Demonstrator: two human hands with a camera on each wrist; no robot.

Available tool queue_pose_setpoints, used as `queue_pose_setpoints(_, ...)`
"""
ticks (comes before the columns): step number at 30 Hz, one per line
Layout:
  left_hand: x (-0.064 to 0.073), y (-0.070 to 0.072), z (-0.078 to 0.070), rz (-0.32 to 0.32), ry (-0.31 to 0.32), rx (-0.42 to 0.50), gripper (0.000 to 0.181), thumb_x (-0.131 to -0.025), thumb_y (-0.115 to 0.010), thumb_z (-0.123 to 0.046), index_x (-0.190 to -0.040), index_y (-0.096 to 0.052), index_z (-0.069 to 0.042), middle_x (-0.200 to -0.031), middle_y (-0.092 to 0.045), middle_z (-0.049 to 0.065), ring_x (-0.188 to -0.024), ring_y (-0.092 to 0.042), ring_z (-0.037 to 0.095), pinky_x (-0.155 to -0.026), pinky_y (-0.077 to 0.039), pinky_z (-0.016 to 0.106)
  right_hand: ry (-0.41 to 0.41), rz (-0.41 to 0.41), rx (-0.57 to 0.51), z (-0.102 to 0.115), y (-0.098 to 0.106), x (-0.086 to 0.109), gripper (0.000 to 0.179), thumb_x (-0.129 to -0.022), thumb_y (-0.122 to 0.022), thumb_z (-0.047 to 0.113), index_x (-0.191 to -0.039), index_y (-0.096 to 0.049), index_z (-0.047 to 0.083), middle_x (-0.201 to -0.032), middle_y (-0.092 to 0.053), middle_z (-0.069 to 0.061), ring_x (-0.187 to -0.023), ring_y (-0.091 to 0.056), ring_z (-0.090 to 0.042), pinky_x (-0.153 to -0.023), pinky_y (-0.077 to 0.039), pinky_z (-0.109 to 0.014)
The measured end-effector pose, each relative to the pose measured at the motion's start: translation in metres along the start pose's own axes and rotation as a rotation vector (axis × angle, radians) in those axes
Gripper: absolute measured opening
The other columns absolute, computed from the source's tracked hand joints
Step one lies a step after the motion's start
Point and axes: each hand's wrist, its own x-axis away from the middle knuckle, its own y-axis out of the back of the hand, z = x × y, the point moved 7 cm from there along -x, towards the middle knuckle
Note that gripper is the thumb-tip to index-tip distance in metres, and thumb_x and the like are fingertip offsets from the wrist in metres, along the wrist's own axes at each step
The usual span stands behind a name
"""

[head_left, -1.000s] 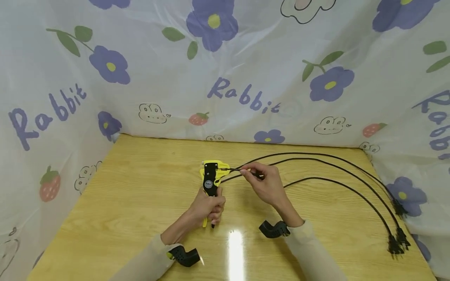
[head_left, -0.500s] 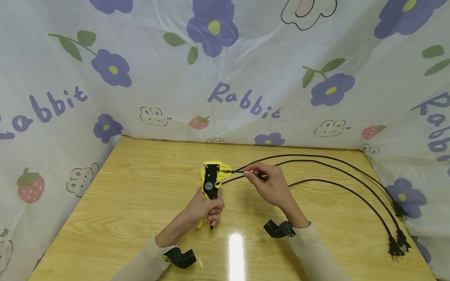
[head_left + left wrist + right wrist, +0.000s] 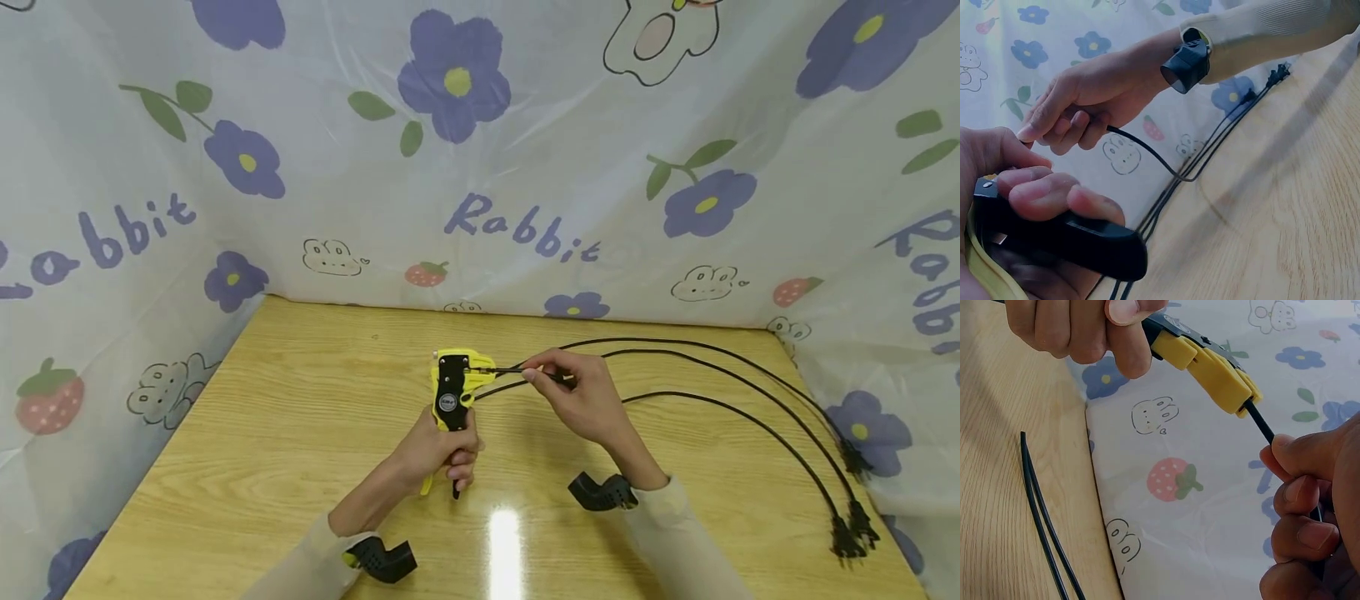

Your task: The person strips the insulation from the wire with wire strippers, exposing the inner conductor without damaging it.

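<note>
My left hand (image 3: 442, 450) grips the handles of a yellow and black wire stripper (image 3: 452, 379), its head pointing away from me above the table. In the left wrist view the fingers wrap round a black handle (image 3: 1085, 247). My right hand (image 3: 581, 396) pinches a black power cord (image 3: 1260, 422) between thumb and forefinger, with the other fingers curled round it. The cord's end enters the yellow jaws of the stripper from the right, and its tip is hidden inside. From the right hand the cord runs back in an arc to the right side.
Two more black cords (image 3: 675, 352) lie curved across the wooden table (image 3: 300, 400), their free ends together beyond the stripper. Several black plugs (image 3: 847, 537) sit at the right edge. A flower-printed cloth (image 3: 525, 275) encloses the back and sides.
Both hands, the stripper and the cord sit slightly lower in the head view, as does the whole scene. The left hand still grips the stripper and the right still pinches the cord.
</note>
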Motion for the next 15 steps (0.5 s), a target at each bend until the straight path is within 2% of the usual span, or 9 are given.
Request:
queue_pose_setpoints(9, 0.0040, -0.0030, -0.0081, 0.041, -0.056, -0.032, 0.024, -0.096, -0.054, 0.003, -0.076, -0.046, -0.008, -0.056, -0.045, -0.002, -0.044, -0.046, 0.012, -0.047, -0.055, 0.031, -0.010, 0.010, -0.007, 0.0026, 0.0028, 0.0001, 0.009, -0.100, -0.069, 0.018, -0.103, -0.078, 0.017, -0.068, -0.057, 0.002, -0.048, -0.033, -0.003, -0.045, -0.032, -0.021)
queue_pose_setpoints(15, 0.0079, -0.0039, -0.0088, 0.048, -0.054, -0.037, 0.021, -0.097, -0.056, 0.000, -0.079, -0.047, -0.006, -0.058, -0.048, -0.002, -0.045, -0.050, 0.013, -0.049, -0.057, 0.033, 0.021, 0.021, -0.002, 0.0071, 0.0038, 0.0002, 0.009, -0.099, -0.070, 0.016, -0.104, -0.078, 0.016, -0.067, -0.056, 0.007, -0.048, -0.033, -0.003, -0.045, -0.032, -0.021)
